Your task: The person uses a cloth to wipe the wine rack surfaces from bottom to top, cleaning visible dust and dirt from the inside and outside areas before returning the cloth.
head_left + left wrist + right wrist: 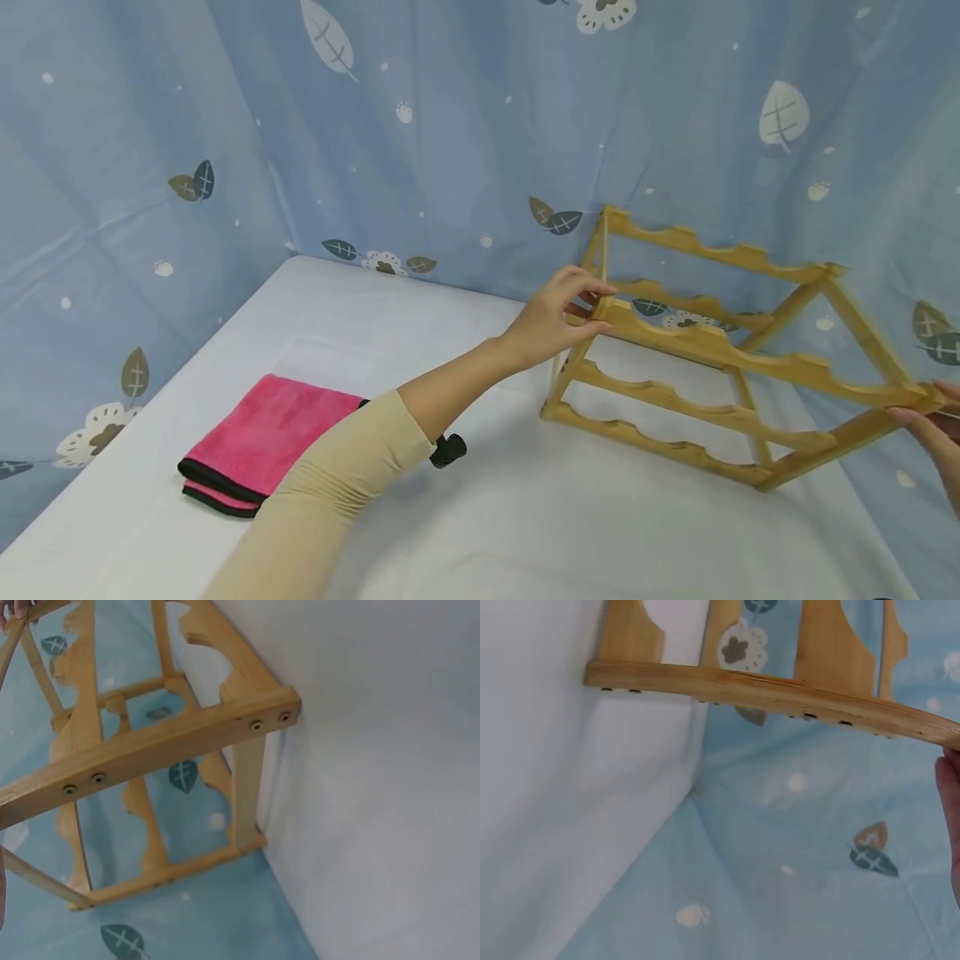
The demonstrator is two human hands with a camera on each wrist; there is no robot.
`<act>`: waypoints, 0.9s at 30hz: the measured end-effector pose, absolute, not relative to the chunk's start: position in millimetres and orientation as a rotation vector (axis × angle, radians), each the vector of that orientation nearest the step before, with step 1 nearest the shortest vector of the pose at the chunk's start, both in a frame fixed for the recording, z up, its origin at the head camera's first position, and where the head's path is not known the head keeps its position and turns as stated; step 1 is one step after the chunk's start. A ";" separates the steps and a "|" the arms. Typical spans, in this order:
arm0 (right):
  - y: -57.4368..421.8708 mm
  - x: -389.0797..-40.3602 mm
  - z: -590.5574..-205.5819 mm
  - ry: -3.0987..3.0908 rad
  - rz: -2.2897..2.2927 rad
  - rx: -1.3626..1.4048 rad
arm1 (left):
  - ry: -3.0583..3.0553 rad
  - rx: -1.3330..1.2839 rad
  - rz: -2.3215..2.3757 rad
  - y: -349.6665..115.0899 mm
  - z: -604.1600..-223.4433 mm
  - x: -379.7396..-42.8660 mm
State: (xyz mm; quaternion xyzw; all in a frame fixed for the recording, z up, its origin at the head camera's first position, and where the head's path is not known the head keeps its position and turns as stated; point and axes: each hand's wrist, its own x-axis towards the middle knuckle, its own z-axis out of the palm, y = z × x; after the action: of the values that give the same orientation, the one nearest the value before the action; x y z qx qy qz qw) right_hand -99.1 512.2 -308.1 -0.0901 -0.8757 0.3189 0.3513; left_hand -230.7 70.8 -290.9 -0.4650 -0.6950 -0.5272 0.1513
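A light wooden rack with scalloped rails stands tilted at the right of the head view. At its upper left front corner, my left hand pinches the wood between thumb and fingers. My right hand grips the upper right corner, partly cut off by the frame edge. Bolt heads dot the side bar in the left wrist view, its lower end over the white surface. From the right wrist, the other side bar runs toward my fingers at the edge.
On the white table lies a folded pink cloth with black edging, left of my forearm. A black knob-like piece pokes out beside my sleeve, the rest hidden. Blue patterned curtain hangs behind and at both sides.
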 end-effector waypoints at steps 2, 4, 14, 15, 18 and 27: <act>484.3 -92.1 -298.1 -2.261 0.820 -0.351 | -1.990 -1.335 -1.489 65.7 -290.4 -230.9; 472.8 -89.8 -295.3 -2.247 0.805 -0.370 | -1.976 -1.334 -1.485 60.8 -290.1 -231.4; 454.9 -92.9 -298.4 -1.999 1.071 0.378 | -1.979 -1.344 -1.504 32.8 -294.7 -232.5; 453.1 -94.2 -297.7 -1.987 1.104 0.415 | -1.976 -1.343 -1.504 29.4 -294.8 -232.7; 446.1 -97.7 -294.9 -2.006 1.117 0.426 | -1.964 -1.342 -1.512 19.2 -294.1 -234.1; 418.3 -105.3 -290.3 -2.057 1.084 0.359 | -1.932 -1.339 -1.476 -12.9 -293.2 -234.3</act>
State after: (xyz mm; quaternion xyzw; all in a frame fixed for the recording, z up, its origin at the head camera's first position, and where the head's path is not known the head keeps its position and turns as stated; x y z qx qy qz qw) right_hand -105.3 418.3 -290.3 0.1408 -0.8072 0.4255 0.3841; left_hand -234.3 -12.9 -293.2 -0.4744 -0.6844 -0.5230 0.1816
